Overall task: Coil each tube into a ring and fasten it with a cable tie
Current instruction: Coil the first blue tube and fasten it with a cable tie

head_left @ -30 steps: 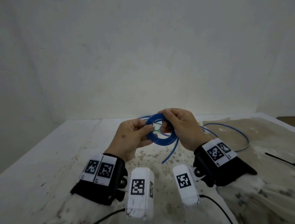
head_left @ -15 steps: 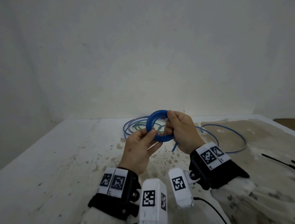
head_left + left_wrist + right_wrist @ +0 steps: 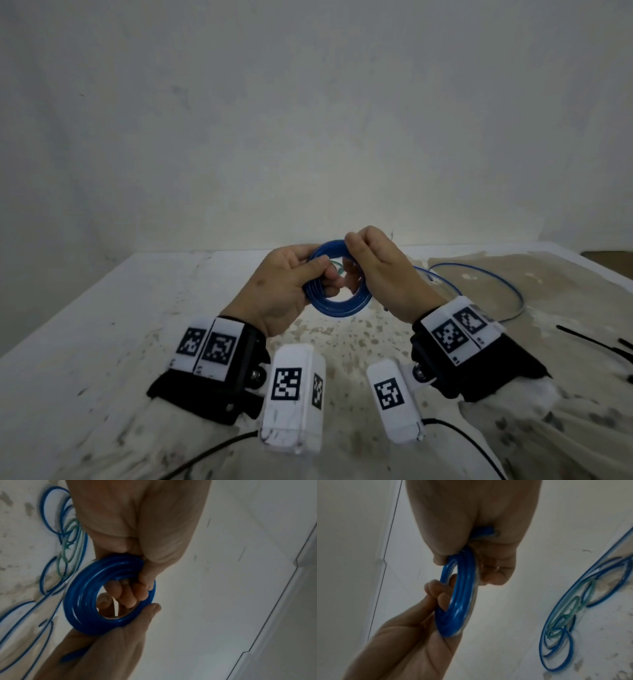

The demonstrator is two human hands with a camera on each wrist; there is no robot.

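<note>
Above the stained table [image 3: 102, 342], both hands grip the blue tube coil [image 3: 337, 308], left hand [image 3: 284, 291] at nine o'clock, right hand [image 3: 383, 274] at two.

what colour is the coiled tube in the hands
Blue, a glossy see-through blue; the coiled tube shows best in the left wrist view.

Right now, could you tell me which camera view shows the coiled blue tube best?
The left wrist view: the coiled blue tube faces the camera, its stacked turns and open centre clear. The right wrist view shows it nearly edge-on. In the head view it is small, partly covered by the left hand and right hand.
</note>
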